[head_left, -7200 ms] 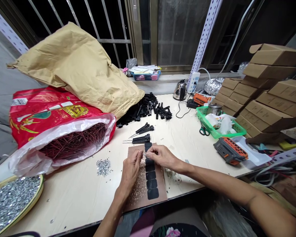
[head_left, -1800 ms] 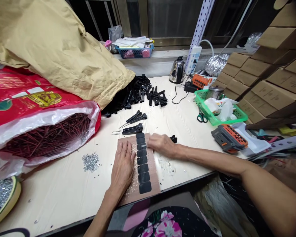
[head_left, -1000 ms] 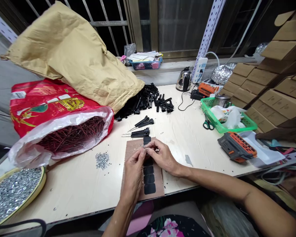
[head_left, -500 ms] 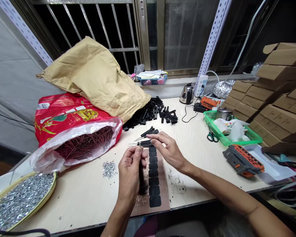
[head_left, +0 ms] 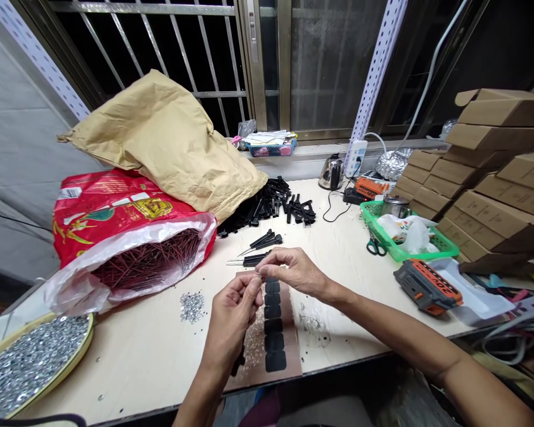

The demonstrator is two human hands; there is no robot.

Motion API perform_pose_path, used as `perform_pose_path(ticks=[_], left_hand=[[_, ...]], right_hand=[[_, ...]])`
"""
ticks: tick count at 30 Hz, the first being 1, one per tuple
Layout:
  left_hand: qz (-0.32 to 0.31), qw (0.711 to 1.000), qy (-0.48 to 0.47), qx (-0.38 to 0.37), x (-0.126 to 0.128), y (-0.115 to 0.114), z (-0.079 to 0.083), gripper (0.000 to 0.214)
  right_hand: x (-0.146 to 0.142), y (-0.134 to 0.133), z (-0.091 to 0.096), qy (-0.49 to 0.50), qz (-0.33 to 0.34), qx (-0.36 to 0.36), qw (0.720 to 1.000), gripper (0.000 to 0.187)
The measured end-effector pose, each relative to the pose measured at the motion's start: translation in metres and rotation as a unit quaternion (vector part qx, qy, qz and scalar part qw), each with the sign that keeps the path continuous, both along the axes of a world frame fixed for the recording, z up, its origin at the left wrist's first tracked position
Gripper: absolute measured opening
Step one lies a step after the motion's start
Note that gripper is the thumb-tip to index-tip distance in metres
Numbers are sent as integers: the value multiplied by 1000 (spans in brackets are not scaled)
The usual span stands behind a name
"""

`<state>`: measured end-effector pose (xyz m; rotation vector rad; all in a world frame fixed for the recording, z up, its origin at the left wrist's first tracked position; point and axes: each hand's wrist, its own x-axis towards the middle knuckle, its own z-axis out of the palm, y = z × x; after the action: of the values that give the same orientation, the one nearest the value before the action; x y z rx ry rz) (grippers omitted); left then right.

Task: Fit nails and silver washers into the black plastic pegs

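Observation:
My left hand (head_left: 231, 311) is closed around a long black plastic piece (head_left: 239, 360), whose lower end shows below the palm. My right hand (head_left: 296, 270) pinches thumb and forefinger together at the left fingertips; whatever lies between them is too small to make out. Under both hands lies a brown board (head_left: 289, 332) with light specks. A row of black rounded squares (head_left: 273, 326) runs along it. Just beyond the hands are black-handled pieces with thin metal shafts (head_left: 253, 260). Left of the left hand sits a small pile of shiny metal washers (head_left: 192, 307).
A yellow-rimmed bowl of washers (head_left: 35, 356) stands front left, beside a red sack (head_left: 93, 207) of reddish-brown nails. Black pieces (head_left: 271, 201) are heaped behind. To the right are scissors (head_left: 376, 246), a green basket (head_left: 404, 252), a battery pack (head_left: 427, 286) and stacked cardboard boxes (head_left: 493, 219).
My right hand has come down and left, so its fingertips now meet those of my left hand. The black piece in my left hand has tilted. The view has shifted slightly.

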<state>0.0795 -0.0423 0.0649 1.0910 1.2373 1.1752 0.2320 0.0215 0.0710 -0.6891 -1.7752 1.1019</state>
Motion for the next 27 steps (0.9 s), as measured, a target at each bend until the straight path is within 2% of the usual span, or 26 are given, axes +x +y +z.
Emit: perform_pose_path(ticks=[3, 5, 8, 10, 12, 14, 16, 18, 20, 22, 25, 27], left_hand=[[4, 997, 65, 32, 0, -4, 0, 30], [12, 992, 108, 62, 0, -7, -1, 27], [56, 964, 215, 145, 1, -11, -3, 20], [75, 953, 242, 169, 1, -11, -5, 17], [60, 975, 176, 123, 0, -10, -5, 19], [10, 999, 39, 17, -2, -7, -2, 25], [-43, 992, -91, -83, -5, -5, 1, 28], [-78, 973, -166, -137, -7, -5, 3, 30], [-102, 959, -207, -164, -8, -6, 3, 29], [-111, 949, -236, -176, -8, -7, 1, 28], [-64, 953, -266, -132, -8, -6, -1, 25], [-2, 953, -290, -90, -7, -2, -3, 28]], right_hand=[[1, -2, 0, -24, -18, 20, 999, 18], [1, -2, 0, -25, -1, -3, 1000, 20], [1, -2, 0, -40, 23, -52, 998, 20], [1, -2, -1, -62, 14, -52, 997, 18], [0, -2, -1, -69, 3, -48, 996, 18], [-1, -2, -2, -56, 12, -52, 997, 19], [0, -1, -2, -45, 41, -57, 997, 22], [0, 1, -2, -47, 74, -52, 995, 23], [1, 0, -1, -64, 97, -28, 993, 23], [2, -2, 1, -90, 82, 26, 992, 19], [2, -8, 2, -117, -21, 112, 987, 15], [-1, -13, -1, -120, -80, 110, 983, 16]])
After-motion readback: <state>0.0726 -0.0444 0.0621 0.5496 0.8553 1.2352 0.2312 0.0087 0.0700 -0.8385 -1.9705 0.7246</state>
